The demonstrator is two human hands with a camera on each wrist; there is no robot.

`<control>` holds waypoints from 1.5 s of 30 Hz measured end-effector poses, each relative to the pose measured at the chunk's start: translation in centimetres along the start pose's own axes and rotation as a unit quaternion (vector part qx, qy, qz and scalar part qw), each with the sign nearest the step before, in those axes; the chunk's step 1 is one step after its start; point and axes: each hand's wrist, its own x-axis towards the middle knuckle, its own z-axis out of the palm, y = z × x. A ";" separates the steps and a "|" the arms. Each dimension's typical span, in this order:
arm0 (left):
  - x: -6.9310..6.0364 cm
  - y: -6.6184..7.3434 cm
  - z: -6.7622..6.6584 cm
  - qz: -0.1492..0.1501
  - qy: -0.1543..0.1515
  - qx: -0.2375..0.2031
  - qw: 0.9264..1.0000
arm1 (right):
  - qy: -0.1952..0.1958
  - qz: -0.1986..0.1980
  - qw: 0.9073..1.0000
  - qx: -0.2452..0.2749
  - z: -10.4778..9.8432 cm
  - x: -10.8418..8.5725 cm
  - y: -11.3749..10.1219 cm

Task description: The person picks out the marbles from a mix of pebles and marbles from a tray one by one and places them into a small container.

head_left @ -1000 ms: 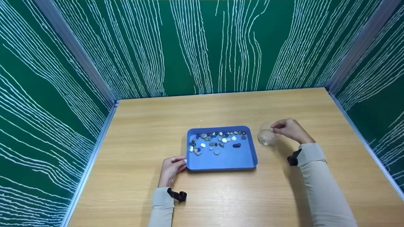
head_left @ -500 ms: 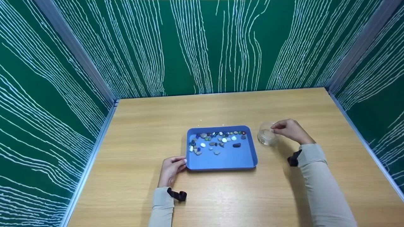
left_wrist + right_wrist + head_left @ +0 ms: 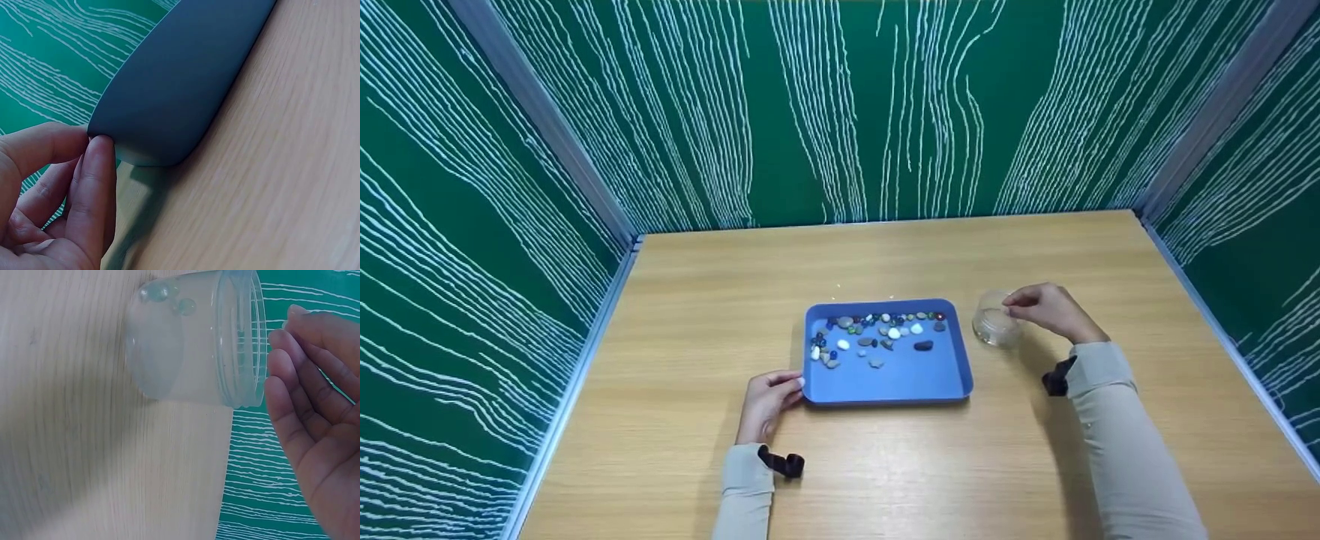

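Left hand (image 3: 765, 405): pinched the blue tray (image 3: 900, 384)
Right hand (image 3: 1048, 309): was beside the clear jar (image 3: 990, 328); whether grasping anything, I couldn't tell

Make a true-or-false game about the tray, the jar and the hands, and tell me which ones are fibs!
1. The blue tray has small stones in it. True.
2. The clear jar is to the right of the tray, on the wooden table. True.
3. The jar is lying on its side. False: it stands upright.
4. A few round beads are inside the jar. True.
5. The left hand is above the jar. False: it pinches the tray's edge near its front left corner.
6. The right hand is touching the tray. False: it is up by the jar's rim.
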 end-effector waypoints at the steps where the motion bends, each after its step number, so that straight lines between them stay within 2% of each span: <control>1: 0.0 0.0 0.0 0.001 0.000 0.000 1.000 | -0.001 0.000 1.000 0.001 0.0 0.0 -0.1; 20: 0.1 0.0 0.2 0.004 -0.002 -0.003 1.000 | -0.017 0.010 1.000 0.020 1.1 1.5 -1.6; 26: 0.1 0.1 0.2 0.001 0.000 -0.006 1.000 | -0.013 -0.008 1.000 0.014 1.7 2.1 -2.2; 32: -0.1 0.2 0.2 0.003 0.000 -0.006 1.000 | -0.017 0.007 1.000 0.018 2.2 2.5 -3.0; 38: 0.0 0.1 0.2 0.003 0.001 0.004 1.000 | -0.018 -0.009 1.000 0.013 2.9 3.0 -3.5; 45: -0.5 0.8 0.2 -0.003 -0.006 0.007 1.000 | -0.029 0.002 0.999 0.018 3.6 3.7 -4.4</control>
